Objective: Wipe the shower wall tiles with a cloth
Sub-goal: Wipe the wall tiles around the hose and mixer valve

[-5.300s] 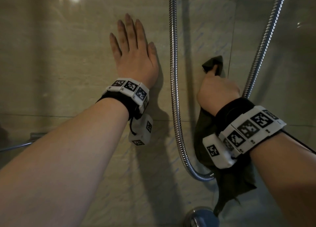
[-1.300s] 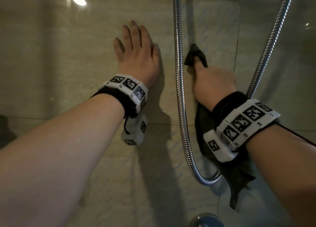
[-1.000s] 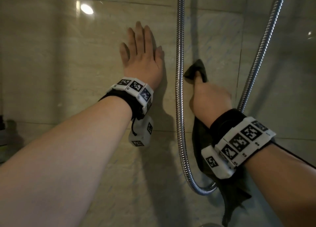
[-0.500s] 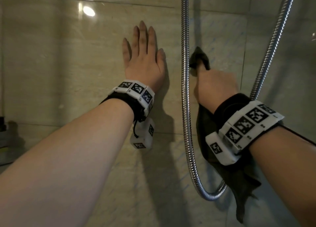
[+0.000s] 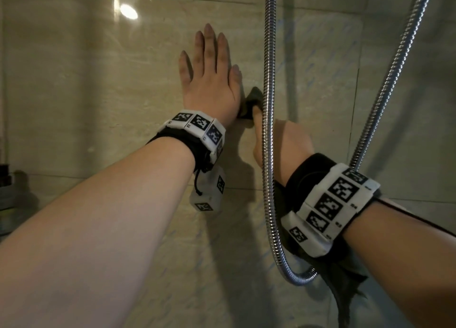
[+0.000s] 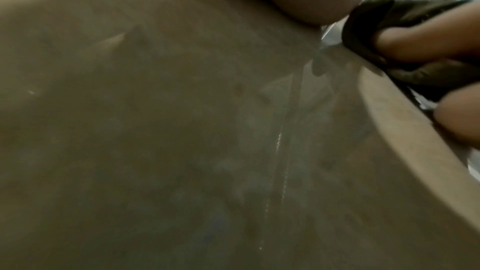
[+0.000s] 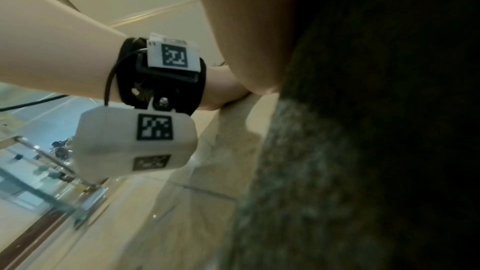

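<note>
While two hands [image 5: 209, 81] [image 5: 283, 142] touch tiles [image 5: 74, 93] | one cloth [image 5: 251, 103] | one hose [image 5: 267, 130]

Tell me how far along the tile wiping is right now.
Under way. The right hand grips the dark green cloth against the glossy beige wall tile, just behind the chrome shower hose. The left hand rests flat on the tile beside it. Wiped and unwiped areas look alike, so what is left cannot be told.
</note>
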`<action>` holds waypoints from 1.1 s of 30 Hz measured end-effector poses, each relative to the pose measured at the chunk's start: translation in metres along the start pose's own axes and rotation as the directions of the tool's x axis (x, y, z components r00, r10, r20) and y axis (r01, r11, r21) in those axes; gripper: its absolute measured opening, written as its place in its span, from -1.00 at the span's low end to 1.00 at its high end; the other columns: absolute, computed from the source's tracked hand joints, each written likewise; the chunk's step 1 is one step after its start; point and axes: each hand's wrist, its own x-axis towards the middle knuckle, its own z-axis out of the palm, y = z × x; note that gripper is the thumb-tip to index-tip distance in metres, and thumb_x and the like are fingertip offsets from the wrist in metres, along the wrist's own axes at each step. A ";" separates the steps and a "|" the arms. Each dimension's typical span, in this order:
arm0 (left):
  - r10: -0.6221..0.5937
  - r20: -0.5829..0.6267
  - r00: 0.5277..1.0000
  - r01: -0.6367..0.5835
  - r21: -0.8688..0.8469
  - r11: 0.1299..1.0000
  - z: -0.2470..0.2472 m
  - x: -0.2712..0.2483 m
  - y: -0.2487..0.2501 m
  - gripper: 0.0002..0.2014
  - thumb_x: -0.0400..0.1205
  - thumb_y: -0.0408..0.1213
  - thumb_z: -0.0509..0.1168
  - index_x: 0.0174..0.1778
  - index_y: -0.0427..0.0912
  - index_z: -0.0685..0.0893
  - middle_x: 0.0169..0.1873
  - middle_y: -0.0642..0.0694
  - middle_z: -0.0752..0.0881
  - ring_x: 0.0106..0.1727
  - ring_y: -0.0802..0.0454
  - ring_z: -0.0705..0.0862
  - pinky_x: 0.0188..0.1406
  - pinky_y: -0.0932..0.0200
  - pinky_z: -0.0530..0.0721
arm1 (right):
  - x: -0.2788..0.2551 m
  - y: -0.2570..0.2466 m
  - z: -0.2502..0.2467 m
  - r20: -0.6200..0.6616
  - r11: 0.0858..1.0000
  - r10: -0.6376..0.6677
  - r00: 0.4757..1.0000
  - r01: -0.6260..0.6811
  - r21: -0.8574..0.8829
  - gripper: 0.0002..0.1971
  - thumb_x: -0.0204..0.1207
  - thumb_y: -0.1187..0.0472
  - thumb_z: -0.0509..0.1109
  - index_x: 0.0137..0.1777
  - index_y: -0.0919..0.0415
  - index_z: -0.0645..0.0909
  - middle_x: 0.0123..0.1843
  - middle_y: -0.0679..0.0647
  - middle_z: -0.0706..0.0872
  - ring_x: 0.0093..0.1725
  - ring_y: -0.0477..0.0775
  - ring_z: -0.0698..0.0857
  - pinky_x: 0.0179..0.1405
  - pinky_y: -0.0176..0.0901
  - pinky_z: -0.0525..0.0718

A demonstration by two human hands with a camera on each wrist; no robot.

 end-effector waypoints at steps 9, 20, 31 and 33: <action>0.006 -0.041 0.999 -0.006 -0.010 1.000 0.003 -0.001 -0.002 -0.43 0.79 -0.06 -0.25 0.71 -0.15 -0.15 0.70 -0.12 -0.21 0.70 -0.02 -0.25 0.62 -0.11 -0.34 | 0.035 0.037 -0.006 -0.020 0.958 0.255 0.967 -0.250 0.138 -0.49 0.64 0.24 0.14 0.58 0.22 0.15 -0.18 0.16 0.51 -0.13 0.26 0.65 -0.26 -0.01 0.45; 0.002 -0.026 1.000 -0.001 0.019 1.000 0.003 0.000 -0.001 -0.43 0.79 -0.07 -0.24 0.71 -0.17 -0.16 0.70 -0.15 -0.22 0.70 -0.06 -0.25 0.60 -0.13 -0.34 | 0.010 0.004 0.011 0.005 0.989 0.117 0.993 -0.117 0.088 -0.61 0.65 0.31 0.15 0.46 0.32 0.32 0.04 0.15 0.70 -0.02 0.19 0.73 -0.31 -0.12 0.50; 0.039 -0.065 0.997 -0.037 0.030 0.999 0.005 -0.002 -0.004 -0.43 0.78 -0.06 -0.22 0.71 -0.16 -0.12 0.71 -0.15 -0.18 0.71 -0.05 -0.22 0.64 -0.13 -0.30 | 0.044 0.037 -0.014 -0.066 0.954 0.246 0.967 -0.230 0.192 -0.51 0.67 0.22 0.08 0.59 0.23 0.14 0.01 0.20 0.66 0.00 0.29 0.68 -0.19 -0.01 0.43; 0.041 -0.067 0.997 -0.039 0.030 0.999 0.004 -0.004 -0.005 -0.42 0.78 -0.05 -0.21 0.71 -0.16 -0.11 0.71 -0.15 -0.17 0.71 -0.05 -0.21 0.64 -0.12 -0.30 | 0.042 0.042 -0.013 -0.048 0.946 0.280 0.959 -0.266 0.187 -0.49 0.64 0.25 0.09 0.57 0.28 0.13 -0.05 0.19 0.62 -0.07 0.27 0.66 -0.21 -0.03 0.42</action>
